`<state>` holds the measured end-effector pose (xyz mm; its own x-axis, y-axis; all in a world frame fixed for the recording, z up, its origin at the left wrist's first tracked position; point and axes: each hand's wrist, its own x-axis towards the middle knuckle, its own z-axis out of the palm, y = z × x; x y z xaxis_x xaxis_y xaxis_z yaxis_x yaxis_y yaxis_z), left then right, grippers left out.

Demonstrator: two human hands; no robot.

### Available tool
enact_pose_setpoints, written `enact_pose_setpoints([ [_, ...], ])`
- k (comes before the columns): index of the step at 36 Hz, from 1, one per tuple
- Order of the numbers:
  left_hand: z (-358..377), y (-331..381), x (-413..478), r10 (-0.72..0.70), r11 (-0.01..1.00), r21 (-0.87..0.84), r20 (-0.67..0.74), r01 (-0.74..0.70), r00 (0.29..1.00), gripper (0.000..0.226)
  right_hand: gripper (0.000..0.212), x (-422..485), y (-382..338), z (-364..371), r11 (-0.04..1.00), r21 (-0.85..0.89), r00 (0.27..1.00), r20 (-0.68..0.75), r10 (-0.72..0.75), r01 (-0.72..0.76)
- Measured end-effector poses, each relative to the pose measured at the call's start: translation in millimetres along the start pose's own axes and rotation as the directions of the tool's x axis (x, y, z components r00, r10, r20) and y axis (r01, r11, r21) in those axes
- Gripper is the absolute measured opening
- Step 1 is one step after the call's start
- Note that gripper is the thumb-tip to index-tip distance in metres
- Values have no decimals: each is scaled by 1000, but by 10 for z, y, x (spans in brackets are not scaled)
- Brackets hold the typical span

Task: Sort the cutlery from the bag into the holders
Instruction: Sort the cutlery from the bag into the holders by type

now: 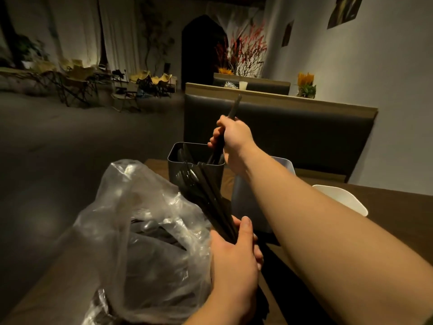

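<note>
A clear plastic bag [140, 226] with dark cutlery inside lies on the wooden table at the lower left. My left hand [236, 259] grips a bundle of black cutlery [206, 193] by the handles, its heads fanned toward the holders. My right hand [230, 134] holds one black utensil [225, 127] upright over the dark square holder [175, 158], its lower end inside the holder. Other black pieces stand in that holder. A grey holder [246, 202] stands right of it, mostly hidden by my right forearm.
A white dish [346, 198] sits on the table [398, 207] at the right. A dark padded booth bench [304, 132] stands just behind the table. Folding chairs and plants fill the dim room to the far left.
</note>
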<state>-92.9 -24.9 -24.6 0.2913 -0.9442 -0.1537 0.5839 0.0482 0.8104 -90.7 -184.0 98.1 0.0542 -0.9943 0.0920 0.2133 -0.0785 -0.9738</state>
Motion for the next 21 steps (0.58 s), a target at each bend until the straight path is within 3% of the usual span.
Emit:
enact_pose_setpoints([
  [7, 14, 38, -16, -10, 1000, 15, 50, 9, 999, 14, 12, -52, 44, -10, 967, -255, 998, 47, 40, -27],
  [13, 0, 64, -20, -14, 998, 70, 226, -2, 974, 20, 18, -270, -84, -194, 836, -522, 985, 42, -169, 166],
  [17, -15, 93, -35, -38, 999, 49, 344, 22, 938, 47, 14, -774, -201, -529, 859, -437, 955, 0, -298, 268],
  [21, -37, 82, -51, -115, 992, 99, 466, 77, 877, 74, 9, -1389, 14, -936, 881, -419, 952, -105, -288, 220],
])
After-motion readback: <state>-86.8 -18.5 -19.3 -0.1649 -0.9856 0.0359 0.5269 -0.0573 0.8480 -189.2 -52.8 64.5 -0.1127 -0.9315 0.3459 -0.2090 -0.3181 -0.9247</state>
